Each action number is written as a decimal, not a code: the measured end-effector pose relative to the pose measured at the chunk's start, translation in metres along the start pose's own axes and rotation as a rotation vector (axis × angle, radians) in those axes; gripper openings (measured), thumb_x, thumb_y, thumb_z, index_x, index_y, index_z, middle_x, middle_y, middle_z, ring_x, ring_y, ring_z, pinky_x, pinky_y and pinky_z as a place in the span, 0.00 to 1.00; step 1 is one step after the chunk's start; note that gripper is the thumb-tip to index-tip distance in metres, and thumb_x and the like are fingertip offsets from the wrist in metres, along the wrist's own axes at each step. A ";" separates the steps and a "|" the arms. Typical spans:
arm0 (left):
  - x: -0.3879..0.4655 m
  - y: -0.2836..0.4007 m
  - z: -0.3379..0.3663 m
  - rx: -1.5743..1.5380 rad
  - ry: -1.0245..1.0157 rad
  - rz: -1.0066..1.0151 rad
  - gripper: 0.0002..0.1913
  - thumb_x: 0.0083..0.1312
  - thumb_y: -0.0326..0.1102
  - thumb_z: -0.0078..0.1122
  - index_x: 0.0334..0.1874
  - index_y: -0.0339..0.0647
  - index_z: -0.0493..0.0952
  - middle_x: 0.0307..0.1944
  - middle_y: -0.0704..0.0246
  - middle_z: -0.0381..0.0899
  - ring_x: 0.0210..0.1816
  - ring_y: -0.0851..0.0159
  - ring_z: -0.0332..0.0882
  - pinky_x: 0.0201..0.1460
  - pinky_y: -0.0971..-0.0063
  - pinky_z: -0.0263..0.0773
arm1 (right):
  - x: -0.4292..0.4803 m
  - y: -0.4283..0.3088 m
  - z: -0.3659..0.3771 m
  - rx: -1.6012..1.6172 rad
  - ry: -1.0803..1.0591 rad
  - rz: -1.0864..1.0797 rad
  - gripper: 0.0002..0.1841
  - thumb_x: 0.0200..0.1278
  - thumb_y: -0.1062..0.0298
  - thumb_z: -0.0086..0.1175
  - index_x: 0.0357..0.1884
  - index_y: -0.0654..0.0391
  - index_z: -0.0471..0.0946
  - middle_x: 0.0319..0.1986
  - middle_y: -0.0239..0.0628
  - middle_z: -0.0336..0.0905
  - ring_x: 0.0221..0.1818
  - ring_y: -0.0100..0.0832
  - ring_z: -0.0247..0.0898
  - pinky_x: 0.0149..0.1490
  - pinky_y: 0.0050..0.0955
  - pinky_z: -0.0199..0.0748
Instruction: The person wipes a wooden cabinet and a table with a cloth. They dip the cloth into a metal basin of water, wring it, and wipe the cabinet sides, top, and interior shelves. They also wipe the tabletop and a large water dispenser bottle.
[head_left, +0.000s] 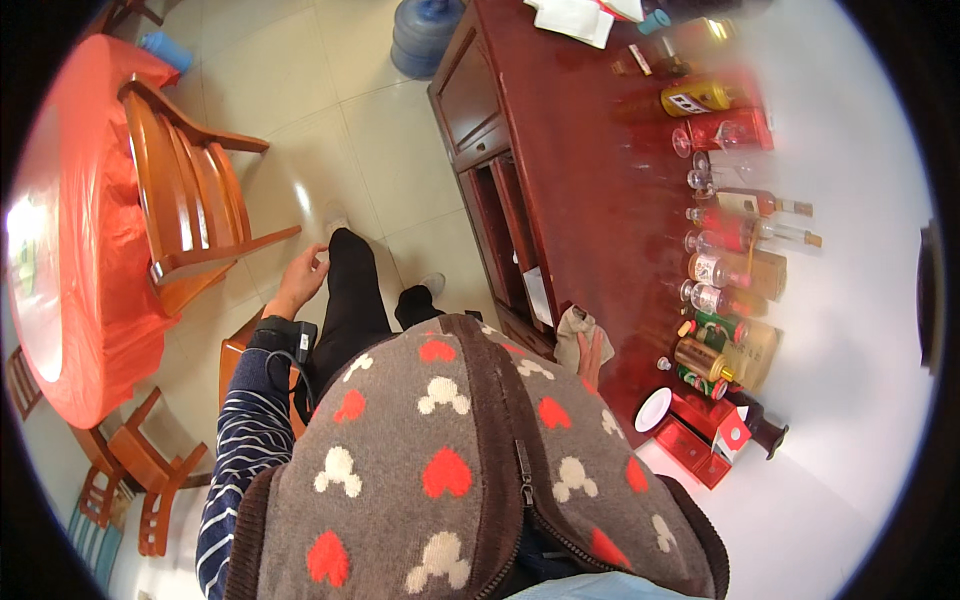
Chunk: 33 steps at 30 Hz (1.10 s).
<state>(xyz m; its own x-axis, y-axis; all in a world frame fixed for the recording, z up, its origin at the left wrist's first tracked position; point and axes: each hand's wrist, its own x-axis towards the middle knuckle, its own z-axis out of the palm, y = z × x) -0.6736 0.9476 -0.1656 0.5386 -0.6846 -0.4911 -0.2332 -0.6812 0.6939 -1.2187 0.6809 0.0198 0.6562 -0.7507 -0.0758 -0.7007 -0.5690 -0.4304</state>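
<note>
My right hand (591, 354) rests on a beige cloth (579, 334) at the front edge of a dark red wooden sideboard (592, 195). Part of this hand is hidden behind my patterned vest. My left hand (304, 276) hangs beside my thigh, fingers loosely curled and apart, holding nothing. Along the sideboard's wall side stand glass bottles (705, 268), stemmed glasses (681, 142), a gold bottle (701, 360) and red boxes (690, 442). A small white dish (653, 409) lies near those boxes.
Wooden chairs (187, 180) and a round table with a red cover (112, 300) are at the left. A blue water jug (424, 37) stands on the tiled floor by the sideboard. White papers (574, 19) lie at its far end. Cabinet doors below the top stand ajar.
</note>
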 end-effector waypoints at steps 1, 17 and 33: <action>-0.004 -0.003 -0.001 -0.003 0.015 0.018 0.21 0.72 0.40 0.64 0.65 0.46 0.78 0.37 0.59 0.87 0.38 0.51 0.86 0.46 0.57 0.80 | 0.014 -0.003 0.001 0.010 0.010 -0.010 0.45 0.61 0.76 0.69 0.81 0.51 0.61 0.83 0.59 0.48 0.86 0.61 0.41 0.84 0.55 0.46; 0.009 -0.029 -0.045 -0.271 -0.053 -0.174 0.20 0.74 0.42 0.63 0.66 0.47 0.80 0.37 0.68 0.84 0.38 0.67 0.85 0.44 0.68 0.79 | 0.515 -0.180 0.064 0.063 0.103 -0.535 0.35 0.65 0.75 0.67 0.75 0.50 0.70 0.74 0.53 0.68 0.77 0.54 0.63 0.78 0.45 0.62; 0.127 0.223 0.015 -0.999 -0.569 -0.122 0.43 0.75 0.61 0.64 0.83 0.47 0.57 0.75 0.66 0.69 0.75 0.60 0.68 0.71 0.62 0.72 | 0.304 -0.222 0.156 0.771 -0.177 -0.031 0.42 0.74 0.63 0.63 0.84 0.59 0.55 0.76 0.55 0.65 0.80 0.46 0.60 0.79 0.40 0.59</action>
<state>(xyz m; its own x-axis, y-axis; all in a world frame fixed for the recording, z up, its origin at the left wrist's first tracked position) -0.6690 0.7047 -0.0808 0.0114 -0.8192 -0.5734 0.6763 -0.4161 0.6079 -0.8203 0.6313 -0.0478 0.7525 -0.6370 -0.1673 -0.3319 -0.1474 -0.9317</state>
